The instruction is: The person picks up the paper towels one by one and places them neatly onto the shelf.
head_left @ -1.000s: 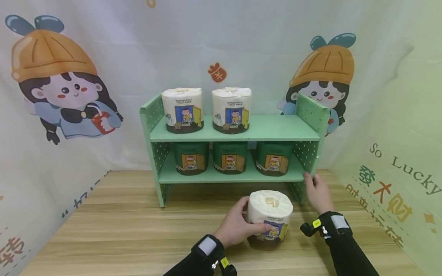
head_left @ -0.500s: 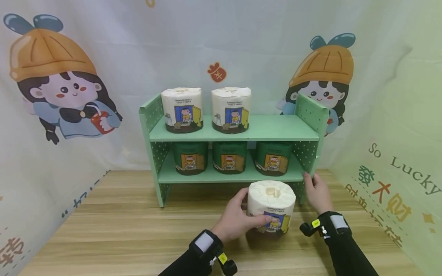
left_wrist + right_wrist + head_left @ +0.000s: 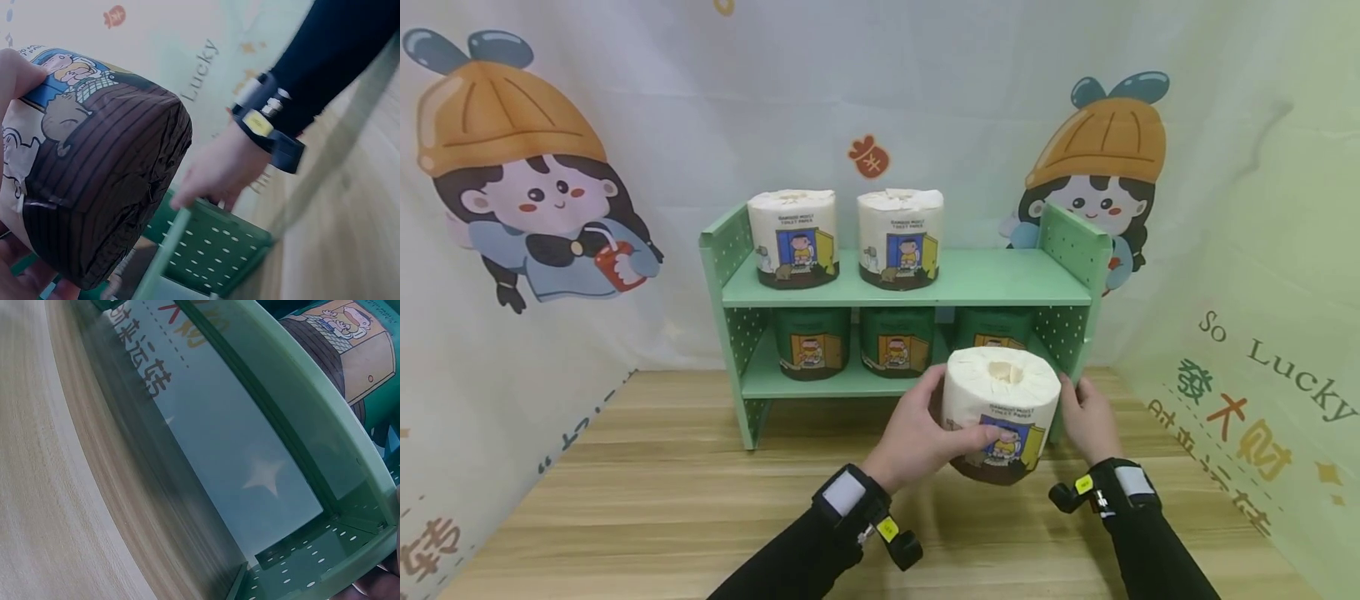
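My left hand (image 3: 917, 437) grips a white wrapped toilet paper roll (image 3: 1000, 387) round its side, thumb across the printed front. The roll hangs above the table before the green shelf (image 3: 917, 290), overlapping its lower right part in the head view. Its dark brown underside (image 3: 134, 194) faces the camera in the left wrist view. My right hand (image 3: 1088, 419) holds the front edge of the shelf's right side panel near the lower board. Two similar white rolls, a left one (image 3: 792, 239) and a middle one (image 3: 900, 239), stand upright on the top board.
Three green-wrapped rolls stand on the lower board: left (image 3: 812, 342), middle (image 3: 898, 342) and right (image 3: 995, 321), the right one partly hidden. The shelf stands on a wood-grain table (image 3: 647, 492). A printed cloth backdrop (image 3: 775, 100) encloses the back and sides.
My left hand has raised the toilet paper roll from near the tabletop, up and slightly right toward the shelf. My right hand stays on the side panel.
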